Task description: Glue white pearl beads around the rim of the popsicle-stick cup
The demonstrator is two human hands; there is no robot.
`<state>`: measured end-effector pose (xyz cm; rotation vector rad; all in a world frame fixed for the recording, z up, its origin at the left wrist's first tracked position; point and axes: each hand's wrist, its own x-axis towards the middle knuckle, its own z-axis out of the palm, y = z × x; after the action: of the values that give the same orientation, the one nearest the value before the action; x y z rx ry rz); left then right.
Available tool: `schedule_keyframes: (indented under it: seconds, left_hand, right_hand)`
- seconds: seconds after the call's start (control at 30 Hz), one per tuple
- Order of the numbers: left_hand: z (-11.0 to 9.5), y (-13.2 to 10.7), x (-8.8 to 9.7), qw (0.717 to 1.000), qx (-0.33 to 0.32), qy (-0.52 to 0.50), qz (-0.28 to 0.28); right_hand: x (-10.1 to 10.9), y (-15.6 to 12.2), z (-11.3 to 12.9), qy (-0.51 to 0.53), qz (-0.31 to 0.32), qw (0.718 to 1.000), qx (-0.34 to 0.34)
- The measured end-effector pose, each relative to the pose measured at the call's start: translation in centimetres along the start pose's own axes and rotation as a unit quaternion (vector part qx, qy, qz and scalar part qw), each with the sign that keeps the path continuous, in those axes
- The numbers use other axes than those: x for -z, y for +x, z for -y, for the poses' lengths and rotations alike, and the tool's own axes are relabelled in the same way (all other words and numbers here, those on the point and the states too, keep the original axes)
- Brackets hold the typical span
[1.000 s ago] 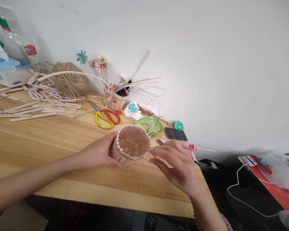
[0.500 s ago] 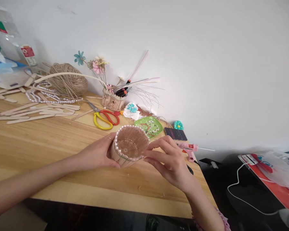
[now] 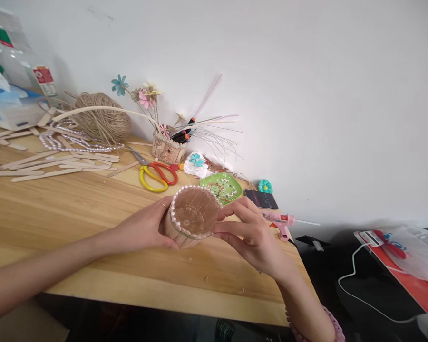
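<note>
A round cup (image 3: 194,216) sided with wooden craft sticks is tilted toward me above the table, its clear plastic base showing inside. White pearl beads (image 3: 174,218) line much of its rim. My left hand (image 3: 148,223) is wrapped round the cup's left side, thumb at the front. At the right side of the rim my right hand (image 3: 251,232) is closed in a pinch on the pearl bead trim, thumb and fingers meeting at the edge. The fingertips cover the exact spot they press.
Behind the cup are a green dish (image 3: 221,186) of small beads, scissors (image 3: 157,175) and a stick-sided holder (image 3: 169,147) with markers and flowers. Craft sticks (image 3: 57,164), pearl strings (image 3: 74,141) and twine (image 3: 102,116) lie left. A phone (image 3: 261,199) and pink glue gun (image 3: 280,221) sit right.
The right hand's fingers have shifted slightly at the rim and draw a little closer together. The left hand and the cup stay nearly in place; the view has moved slightly.
</note>
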<state>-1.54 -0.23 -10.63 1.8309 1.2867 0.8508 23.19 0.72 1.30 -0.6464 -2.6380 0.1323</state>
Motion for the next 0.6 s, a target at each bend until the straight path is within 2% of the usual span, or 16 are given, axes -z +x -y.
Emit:
schedule_keyframes:
  seconds: [0.23,0.3,0.37,0.47,0.5,0.53,0.6]
  left_hand:
    - [0.2,-0.1,0.0,1.000,-0.008,-0.001,0.013]
    - [0.2,-0.1,0.1,1.000,-0.014,-0.001,0.009]
    - [-0.1,-0.1,0.2,1.000,-0.013,-0.002,0.012]
    - [-0.4,0.0,0.3,1.000,0.003,0.010,0.019]
    - [-0.3,-0.1,0.2,1.000,0.011,0.018,0.018]
    - [-0.2,-0.1,0.2,0.999,0.020,0.026,0.017]
    - [0.4,-0.1,0.0,0.999,0.031,0.031,0.009]
  right_hand:
    - [0.1,0.2,0.3,0.009,0.005,1.000,0.004]
    - [0.3,0.0,0.1,0.046,-0.022,0.999,-0.008]
    - [0.8,-0.4,-0.5,0.099,-0.092,0.990,-0.036]
    - [1.4,-0.9,-2.4,0.121,-0.226,0.958,-0.128]
    - [1.5,-0.9,-3.3,0.099,-0.245,0.949,-0.174]
    - [1.5,-0.8,-4.3,0.066,-0.242,0.942,-0.221]
    - [1.2,-0.3,-6.3,-0.004,-0.194,0.933,-0.303]
